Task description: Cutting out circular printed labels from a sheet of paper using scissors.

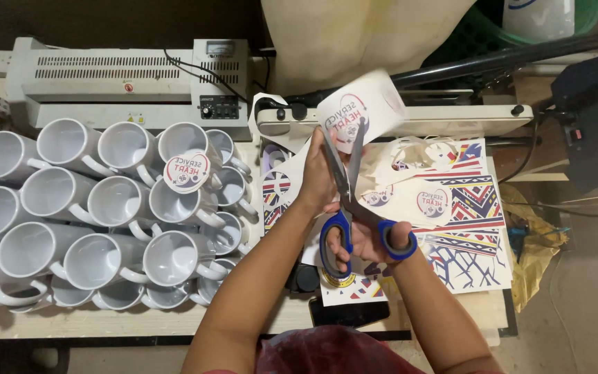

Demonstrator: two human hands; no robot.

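My right hand (368, 239) grips blue-handled scissors (346, 201), their blades open and pointing up into a white paper sheet with a round printed emblem (365, 107). My left hand (318, 176) holds that sheet from the left side, lifted above the table. Under my hands lie more printed sheets (468, 208) with red, blue and white patterns and round emblems. One round cut-out emblem (186, 172) rests on top of the white mugs (115, 201).
Several white mugs are stacked on their sides at the left of the wooden table (140, 322). A grey laminator (119, 76) stands at the back left, a paper cutter (410, 118) at the back middle. A dark phone (347, 313) lies near the front edge.
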